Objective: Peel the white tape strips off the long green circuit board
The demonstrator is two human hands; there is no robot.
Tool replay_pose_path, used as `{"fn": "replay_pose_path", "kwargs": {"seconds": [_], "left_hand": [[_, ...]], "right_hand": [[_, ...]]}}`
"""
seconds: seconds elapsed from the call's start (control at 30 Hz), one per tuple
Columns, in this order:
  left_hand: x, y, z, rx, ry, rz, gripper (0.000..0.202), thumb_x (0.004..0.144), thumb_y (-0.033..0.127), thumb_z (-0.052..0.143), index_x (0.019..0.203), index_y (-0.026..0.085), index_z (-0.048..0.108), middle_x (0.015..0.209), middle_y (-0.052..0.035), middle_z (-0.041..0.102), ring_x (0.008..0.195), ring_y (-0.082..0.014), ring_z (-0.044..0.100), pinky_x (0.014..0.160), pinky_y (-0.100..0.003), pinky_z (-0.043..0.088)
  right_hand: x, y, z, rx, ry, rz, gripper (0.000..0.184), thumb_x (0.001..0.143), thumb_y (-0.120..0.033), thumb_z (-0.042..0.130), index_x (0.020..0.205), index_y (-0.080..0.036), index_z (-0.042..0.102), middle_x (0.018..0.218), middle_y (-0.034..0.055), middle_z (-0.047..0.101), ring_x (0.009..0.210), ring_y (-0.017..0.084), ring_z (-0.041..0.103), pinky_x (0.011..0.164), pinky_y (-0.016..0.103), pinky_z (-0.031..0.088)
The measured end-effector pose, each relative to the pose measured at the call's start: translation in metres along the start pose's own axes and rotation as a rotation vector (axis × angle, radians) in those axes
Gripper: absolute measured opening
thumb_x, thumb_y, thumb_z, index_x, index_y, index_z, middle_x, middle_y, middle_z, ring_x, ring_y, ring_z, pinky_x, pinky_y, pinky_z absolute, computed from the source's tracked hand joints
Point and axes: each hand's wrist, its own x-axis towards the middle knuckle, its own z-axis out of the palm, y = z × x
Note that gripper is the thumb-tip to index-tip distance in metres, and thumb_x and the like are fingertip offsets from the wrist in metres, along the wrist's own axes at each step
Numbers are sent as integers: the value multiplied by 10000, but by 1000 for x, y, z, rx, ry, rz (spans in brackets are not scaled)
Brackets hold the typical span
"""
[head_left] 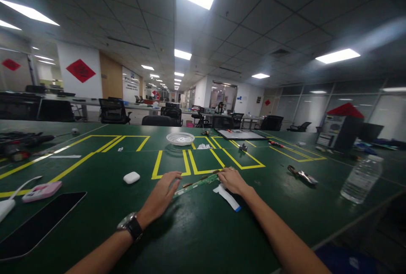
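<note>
A long, narrow green circuit board [199, 182] lies slantwise between my hands, low over the green table. My right hand [233, 180] has its fingers closed on the board's right end. Close to the left end is my left hand [163, 193], with fingers stretched out and thumb apart; whether it touches the board I cannot tell. A watch is on that wrist. Below my right hand a white ribbon cable [230, 199] with a blue tip trails over the table; its upper end is near the board, and the join is not clear.
Left of me lie a white earbud case [131, 177], a pink device [42, 191] and a dark phone [41, 223]. Ahead stands a white basket [180, 139] among yellow tape outlines. To the right are pliers [303, 176] and a water bottle [362, 179]. A person [219, 108] sits far back.
</note>
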Motion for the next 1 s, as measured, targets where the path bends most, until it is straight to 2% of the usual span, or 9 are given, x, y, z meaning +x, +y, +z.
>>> {"fn": "replay_pose_path", "kwargs": {"seconds": [0.07, 0.17, 0.4, 0.5, 0.6, 0.73, 0.83, 0.93, 1.0], "left_hand": [[-1, 3, -1, 58, -19, 34, 336, 1025, 374, 323, 1127, 217, 601, 1259, -79, 604, 1199, -251, 532, 1059, -459, 417], [-4, 10, -1, 169, -85, 126, 296, 1023, 342, 363, 1149, 225, 604, 1261, -66, 604, 1204, -245, 525, 1057, -439, 410], [-7, 24, 3, 311, -216, 253, 232, 1014, 288, 424, 1164, 225, 590, 1239, -56, 605, 1179, -249, 520, 996, -420, 423], [-8, 21, 4, 305, -216, 258, 221, 1014, 278, 424, 1159, 221, 581, 1210, -57, 609, 1146, -247, 534, 970, -418, 432], [-8, 18, 6, 293, -207, 264, 207, 1010, 265, 429, 1144, 221, 581, 1184, -55, 614, 1126, -244, 543, 964, -420, 431], [-7, 17, 7, 291, -210, 262, 201, 1008, 271, 441, 1146, 226, 580, 1180, -53, 617, 1115, -244, 547, 944, -411, 437], [-7, 18, 6, 291, -216, 257, 199, 1011, 269, 439, 1147, 224, 578, 1181, -55, 618, 1114, -243, 546, 944, -410, 435], [-8, 20, 5, 292, -219, 258, 201, 1012, 265, 438, 1147, 218, 580, 1194, -55, 616, 1128, -243, 543, 961, -413, 426], [-8, 20, 5, 296, -216, 258, 203, 1011, 265, 442, 1148, 218, 584, 1205, -54, 613, 1137, -243, 541, 963, -411, 427]], "right_hand": [[-2, 13, 2, -108, 26, 132, 356, 1007, -312, 370, 985, -210, 711, 1054, 98, 674, 1016, 223, 575, 930, 404, 423], [-4, 17, 5, -174, 50, 215, 310, 994, -322, 395, 1026, -245, 694, 1045, 86, 660, 1011, 226, 562, 894, 411, 429], [-7, -11, 11, -72, 49, 386, 548, 992, -511, 286, 1190, -155, 654, 1254, 192, 586, 1205, 324, 488, 990, 526, 347], [-8, -19, 11, -69, 4, 421, 624, 970, -554, 280, 1325, -129, 568, 1370, 213, 520, 1286, 352, 429, 1045, 540, 288], [-9, -21, 12, -40, -89, 466, 754, 947, -621, 243, 1469, -101, 405, 1526, 211, 357, 1398, 368, 300, 1095, 567, 221], [-10, -21, 12, 0, -162, 482, 871, 918, -692, 218, 1537, -80, 250, 1603, 188, 201, 1465, 359, 173, 1134, 588, 146], [-9, -20, 8, 24, -137, 477, 815, 936, -674, 190, 1507, -114, 343, 1577, 183, 280, 1441, 359, 242, 1117, 582, 200], [-8, -17, -2, 54, -90, 471, 678, 983, -573, 156, 1395, -173, 516, 1477, 169, 448, 1358, 333, 393, 1058, 527, 323], [-8, -15, -9, 7, -27, 473, 585, 986, -514, 242, 1286, -170, 608, 1374, 172, 541, 1285, 322, 471, 1004, 472, 388]]}}
